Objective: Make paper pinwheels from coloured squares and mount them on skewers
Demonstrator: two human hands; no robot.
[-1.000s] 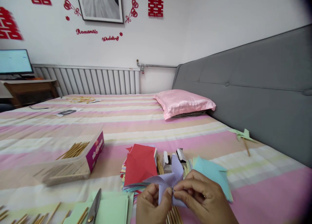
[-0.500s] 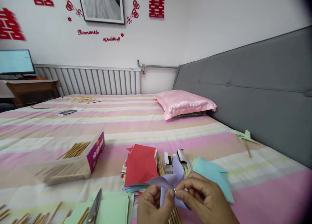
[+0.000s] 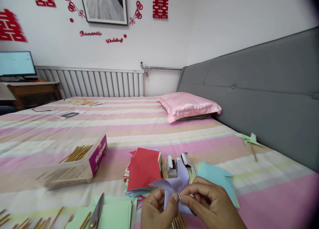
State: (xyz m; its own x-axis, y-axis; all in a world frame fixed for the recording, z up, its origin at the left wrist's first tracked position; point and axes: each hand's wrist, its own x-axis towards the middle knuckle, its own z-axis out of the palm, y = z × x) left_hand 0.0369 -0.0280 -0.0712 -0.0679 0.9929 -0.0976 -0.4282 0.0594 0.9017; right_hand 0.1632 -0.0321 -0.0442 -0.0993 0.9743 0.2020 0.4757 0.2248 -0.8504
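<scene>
A purple paper pinwheel (image 3: 183,174) with curled blades is held up between my two hands, low in the middle of the view. My left hand (image 3: 159,209) pinches it near its centre with the thumb in front. At that centre, my right hand (image 3: 208,199) closes thumb and forefinger on a small shiny metal pin (image 3: 178,196). Behind the hands are a stack of paper topped with red sheets (image 3: 145,169), blue paper (image 3: 216,177) and two small open boxes (image 3: 171,166). Thin wooden sticks (image 3: 178,221) lie beneath the pinwheel.
To the left, scissors (image 3: 96,212) rest on green paper (image 3: 114,210), with loose sticks (image 3: 56,217) beside them. A clear plastic box (image 3: 67,181) holds more sticks. A green pinwheel (image 3: 250,140) lies near the grey headboard (image 3: 261,89). Farther back is a pink pillow (image 3: 189,104).
Both hands and the pinwheel have shifted very slightly to the right. The grip on the pinwheel and pin looks the same.
</scene>
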